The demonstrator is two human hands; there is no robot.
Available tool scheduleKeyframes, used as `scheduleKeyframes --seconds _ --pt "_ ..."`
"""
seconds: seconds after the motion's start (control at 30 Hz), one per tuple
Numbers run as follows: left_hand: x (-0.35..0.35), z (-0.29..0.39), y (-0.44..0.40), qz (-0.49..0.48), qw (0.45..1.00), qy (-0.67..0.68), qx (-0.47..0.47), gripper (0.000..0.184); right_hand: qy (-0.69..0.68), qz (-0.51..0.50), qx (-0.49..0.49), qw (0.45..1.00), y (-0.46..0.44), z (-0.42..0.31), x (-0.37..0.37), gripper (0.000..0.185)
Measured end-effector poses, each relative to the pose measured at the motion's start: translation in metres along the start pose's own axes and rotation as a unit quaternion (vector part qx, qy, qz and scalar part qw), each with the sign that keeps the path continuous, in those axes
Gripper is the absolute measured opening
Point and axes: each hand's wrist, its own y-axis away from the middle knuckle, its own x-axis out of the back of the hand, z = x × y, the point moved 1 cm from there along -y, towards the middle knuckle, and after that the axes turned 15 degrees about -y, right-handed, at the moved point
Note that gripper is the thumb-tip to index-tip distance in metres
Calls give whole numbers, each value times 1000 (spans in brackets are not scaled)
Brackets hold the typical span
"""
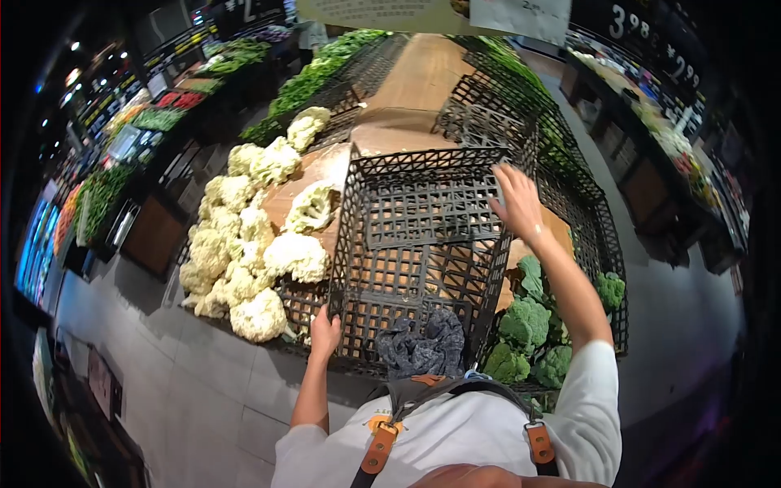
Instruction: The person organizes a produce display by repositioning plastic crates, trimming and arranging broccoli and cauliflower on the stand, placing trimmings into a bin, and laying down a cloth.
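Observation:
A black plastic mesh crate (340, 244) stands in front of me on the display, with a second flat mesh piece (423, 213) showing inside it. My left hand (325, 332) is closed on the crate's near left edge. At the crate's far right side, my right hand (518, 202) has its fingers stretched out over the rim; whether they press on it I cannot tell. A crumpled dark patterned cloth (421, 343) lies at the crate's near end. Several cauliflowers (297, 256) are heaped left of the crate, and several broccoli heads (525, 321) lie to its right.
Another black crate (480, 114) sits tilted farther back beside the wooden board (427, 73). Leafy greens (321, 73) line the back left. Produce shelves (154, 122) run along the left aisle, with a tiled floor (220, 382) below. Price signs (634, 32) hang overhead.

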Motion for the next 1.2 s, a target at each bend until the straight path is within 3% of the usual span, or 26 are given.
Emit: scheduleKeyframes --seconds 0.17,0.27,0.33,0.4,0.5,0.6,0.67,0.77,0.87,0.9,1.0,1.13,1.2 --pt "7 12 1 -4 999 33 27 23 132 -34 -20 990 -74 46 -43 73" --pt "3 9 3 7 999 41 20 22 155 -161 -81 971 -97 58 -66 61" --pt "8 16 4 6 999 39 27 23 174 -220 -113 953 -106 60 -75 38" --pt "12 21 4 -13 997 57 45 24 135 -207 -105 963 -111 77 -88 18" --pt "5 14 4 26 998 52 12 27 121 -119 30 985 -113 76 -76 12" --pt "9 19 4 9 997 69 37 35 168 -23 115 979 -121 48 -43 7" --pt "8 20 5 17 998 52 33 47 165 4 121 979 -124 27 -14 10" --pt "0 16 9 124 990 63 4 61 159 40 83 983 -111 1 26 9" --pt "15 52 32 263 927 -200 -177 69 92 88 25 992 -90 -10 51 15" --pt "13 66 40 223 939 -136 -224 76 96 126 48 986 -78 3 47 15" --pt "-15 110 67 24 951 -5 -308 89 -17 129 -78 988 -53 -16 56 21" --pt "-46 130 80 -124 916 -150 -351 93 -220 106 -222 944 -12 -36 52 25" --pt "-58 126 76 -188 897 -175 -359 86 -389 88 -326 857 12 -43 42 25"
